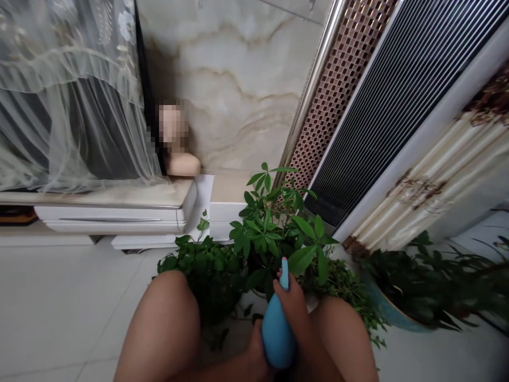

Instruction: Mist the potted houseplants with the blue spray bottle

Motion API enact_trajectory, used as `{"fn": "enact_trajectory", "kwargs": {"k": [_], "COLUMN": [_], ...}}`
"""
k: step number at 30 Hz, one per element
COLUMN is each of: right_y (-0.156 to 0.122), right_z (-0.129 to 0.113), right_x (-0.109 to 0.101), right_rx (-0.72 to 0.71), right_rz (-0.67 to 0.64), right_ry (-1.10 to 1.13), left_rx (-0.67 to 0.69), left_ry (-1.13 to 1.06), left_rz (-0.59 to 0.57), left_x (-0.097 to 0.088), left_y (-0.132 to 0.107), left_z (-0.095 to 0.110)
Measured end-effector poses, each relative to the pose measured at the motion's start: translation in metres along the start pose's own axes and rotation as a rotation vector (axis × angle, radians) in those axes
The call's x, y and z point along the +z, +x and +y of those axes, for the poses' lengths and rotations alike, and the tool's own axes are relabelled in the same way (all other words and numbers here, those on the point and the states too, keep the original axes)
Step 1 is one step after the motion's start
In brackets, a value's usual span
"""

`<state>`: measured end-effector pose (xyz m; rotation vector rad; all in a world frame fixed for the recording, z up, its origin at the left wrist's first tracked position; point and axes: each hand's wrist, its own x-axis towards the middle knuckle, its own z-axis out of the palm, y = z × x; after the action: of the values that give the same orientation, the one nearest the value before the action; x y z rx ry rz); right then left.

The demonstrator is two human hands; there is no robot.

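I hold a light blue bulb-shaped squeeze bottle low between my bare knees, its thin nozzle pointing up toward the plants. My right hand is closed round the bottle's neck. My left hand sits against the bulb's lower left side; its fingers are mostly hidden behind the bulb. Just beyond the nozzle stands a leafy green potted plant with broad, fan-like leaves. A lower, bushier plant grows to its left, close to my left knee.
A third plant in a blue pot stands at the right. Behind are a white low cabinet, a bust on its top, a sheer curtain, a marble wall and a tall grilled unit. Pale floor tiles lie at the left.
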<state>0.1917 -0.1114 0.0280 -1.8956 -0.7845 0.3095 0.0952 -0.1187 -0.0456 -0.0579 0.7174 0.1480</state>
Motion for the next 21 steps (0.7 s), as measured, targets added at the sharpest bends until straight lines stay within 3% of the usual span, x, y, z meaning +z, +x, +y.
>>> {"fn": "enact_trajectory", "kwargs": {"k": [5,9,14,21], "right_y": [-0.001,0.001,0.005,0.003], "right_z": [-0.005,0.0,0.01,0.003], "right_x": [-0.002,-0.001,0.006,0.004], "right_rx": [-0.038,0.029,-0.012,-0.011], "right_rz": [0.05,0.037,-0.002,0.043], "right_ry": [-0.032,0.022,0.152,0.035], "left_rx": [-0.024,-0.003,0.066,0.07], "left_ry": [-0.051,-0.045,0.048,0.046], "left_rz": [-0.032,0.015,0.058,0.015], "left_x": [0.014,0.011,0.006,0.005], "left_y": [-0.014,-0.011,-0.004,-0.003], "left_z": [0.007,0.01,0.017,0.019]}}
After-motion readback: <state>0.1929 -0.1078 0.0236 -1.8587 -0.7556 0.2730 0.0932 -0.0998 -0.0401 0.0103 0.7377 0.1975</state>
